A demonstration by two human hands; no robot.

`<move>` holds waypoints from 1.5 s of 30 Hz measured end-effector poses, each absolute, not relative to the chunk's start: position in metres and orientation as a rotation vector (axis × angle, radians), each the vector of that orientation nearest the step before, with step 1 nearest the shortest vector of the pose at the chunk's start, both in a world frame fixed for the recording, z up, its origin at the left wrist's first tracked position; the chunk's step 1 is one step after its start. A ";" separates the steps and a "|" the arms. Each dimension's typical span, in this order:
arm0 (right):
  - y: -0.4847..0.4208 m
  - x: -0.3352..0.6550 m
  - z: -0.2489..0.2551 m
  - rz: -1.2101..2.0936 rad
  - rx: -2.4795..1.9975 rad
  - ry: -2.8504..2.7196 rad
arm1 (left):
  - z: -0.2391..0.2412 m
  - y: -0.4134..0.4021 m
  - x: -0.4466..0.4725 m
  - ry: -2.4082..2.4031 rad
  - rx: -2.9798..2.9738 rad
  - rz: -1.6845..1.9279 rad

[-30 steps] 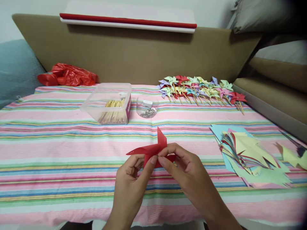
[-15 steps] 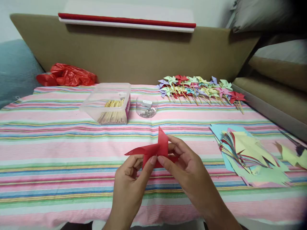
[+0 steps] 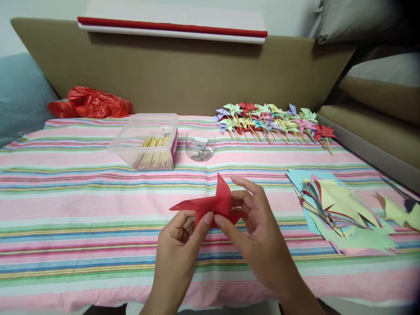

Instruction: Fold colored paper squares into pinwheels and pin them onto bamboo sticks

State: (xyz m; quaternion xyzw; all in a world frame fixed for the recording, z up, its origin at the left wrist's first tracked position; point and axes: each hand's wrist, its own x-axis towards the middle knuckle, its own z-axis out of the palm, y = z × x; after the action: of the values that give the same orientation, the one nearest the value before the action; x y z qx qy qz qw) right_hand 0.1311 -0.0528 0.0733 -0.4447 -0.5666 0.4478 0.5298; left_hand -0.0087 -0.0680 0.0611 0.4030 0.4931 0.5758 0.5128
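Observation:
A red paper pinwheel (image 3: 206, 204) is held between both hands above the striped cloth, its blades pointing left and up. My left hand (image 3: 182, 245) is closed on its lower left part, thumb on the front near the centre. From the right, my right hand (image 3: 254, 232) pinches the pinwheel with the thumb close to the left thumb, its index finger lifted off the paper. A tiny shiny pin seems to show at the centre, between the thumbs. The fingers behind the paper are partly hidden.
A clear plastic box (image 3: 144, 140) of wooden sticks stands beside a round container (image 3: 200, 146) of small metal pins. Finished pinwheels (image 3: 272, 120) lie at the back right. Cut paper sheets (image 3: 341, 210) and scissors (image 3: 405, 197) lie at the right. A red plastic bag (image 3: 92, 103) is at the back left.
My right index finger has lifted and straightened away from the paper. The pinwheel has stayed nearly in place between the hands, its upper blade bending slightly.

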 end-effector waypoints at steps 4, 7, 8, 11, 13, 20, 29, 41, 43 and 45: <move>-0.053 0.132 0.073 0.713 -1.047 -1.593 | 0.061 -0.066 -0.008 1.177 0.926 1.389; -0.053 0.134 0.075 0.587 -1.071 -1.719 | 0.060 -0.065 -0.008 1.174 0.934 1.381; -0.053 0.134 0.075 0.577 -1.075 -1.729 | 0.059 -0.066 -0.008 1.177 0.940 1.376; -0.052 0.135 0.075 0.555 -1.069 -1.730 | 0.058 -0.066 -0.009 1.195 0.941 1.360; -0.051 0.136 0.075 0.545 -1.064 -1.728 | 0.059 -0.066 -0.009 1.217 0.941 1.340; -0.050 0.142 0.076 0.595 -1.098 -1.729 | 0.058 -0.065 -0.010 1.210 0.936 1.294; -0.049 0.141 0.078 0.556 -1.115 -1.760 | 0.058 -0.065 -0.009 1.186 0.905 1.285; -0.051 0.141 0.078 0.573 -1.143 -1.786 | 0.061 -0.065 -0.008 1.177 0.930 1.291; -0.051 0.140 0.079 0.581 -1.149 -1.779 | 0.060 -0.065 -0.009 1.170 0.924 1.287; -0.051 0.140 0.080 0.594 -1.162 -1.769 | 0.059 -0.065 -0.010 1.160 0.914 1.274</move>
State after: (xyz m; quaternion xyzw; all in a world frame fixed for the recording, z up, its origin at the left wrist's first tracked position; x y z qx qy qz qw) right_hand 0.1397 -0.0508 0.0795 -0.4708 -0.7168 0.2406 0.4546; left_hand -0.0096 -0.0654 0.0593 0.3878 0.4921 0.5409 0.5611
